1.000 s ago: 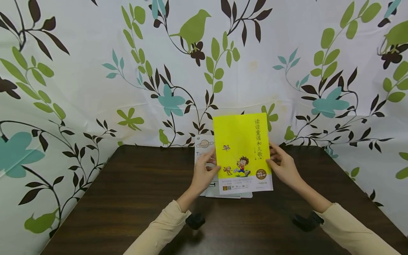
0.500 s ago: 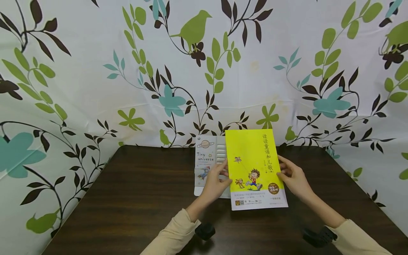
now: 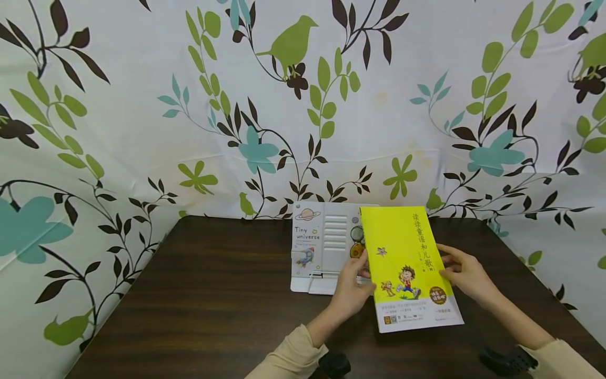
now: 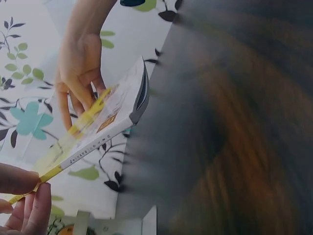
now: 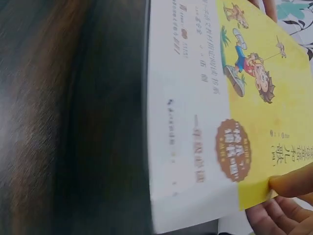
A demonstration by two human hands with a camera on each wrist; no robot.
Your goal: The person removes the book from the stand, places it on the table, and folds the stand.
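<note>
A thin book with a yellow and white cover [image 3: 402, 258] is held up over the dark table, its cartoon of a running child facing the head camera. My left hand [image 3: 350, 289] grips its left edge, thumb in front and fingers behind. On the opposite edge my right hand [image 3: 466, 273] pinches it the same way. In the left wrist view the book's spine [image 4: 93, 149] runs between the left thumb and fingers. Behind the book stands a white book stand [image 3: 307, 247] printed "Tiny universe", its right part covered by the book.
The dark wooden table [image 3: 213, 305] reaches back to a white cloth backdrop [image 3: 369, 121] with leaves and birds. The book stand is near the table's far edge. Black wrist devices [image 3: 508, 363] sit by both sleeves.
Both hands have carried the book right and toward me, away from the front of the book stand. More of the stand now shows.
</note>
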